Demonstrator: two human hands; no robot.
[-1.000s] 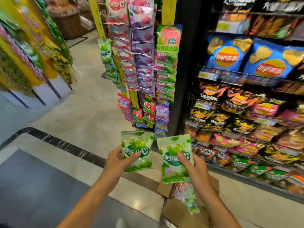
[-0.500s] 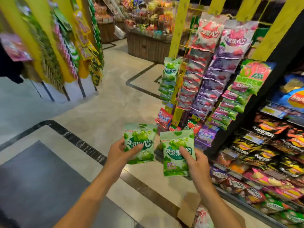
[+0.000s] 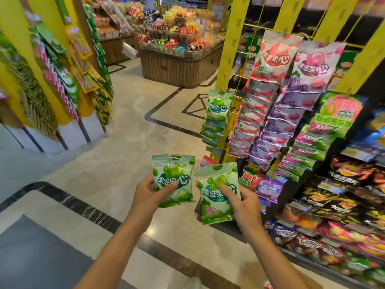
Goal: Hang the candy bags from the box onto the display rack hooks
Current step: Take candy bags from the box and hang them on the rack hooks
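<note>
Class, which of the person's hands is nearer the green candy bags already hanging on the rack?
Right. The right hand is below the hanging green bags; the left hand is further left.

Both hands are full: the left hand (image 3: 149,192) grips one green candy bag (image 3: 173,180), the right hand (image 3: 243,205) another green candy bag (image 3: 216,195), fingers (image 3: 226,189) pressed on its front. Ahead of the fingers and to their left, the tiled floor (image 3: 125,142) lies open up to the wooden candy stand (image 3: 177,67). Just right of the fingers, the yellow display rack (image 3: 227,59) blocks the way, its strips of hanging bags (image 3: 268,113) packed close. The hanging green bags (image 3: 217,113) sit on its near edge, above the fingers. Low on the right, the snack shelves (image 3: 333,205) close that side.
</note>
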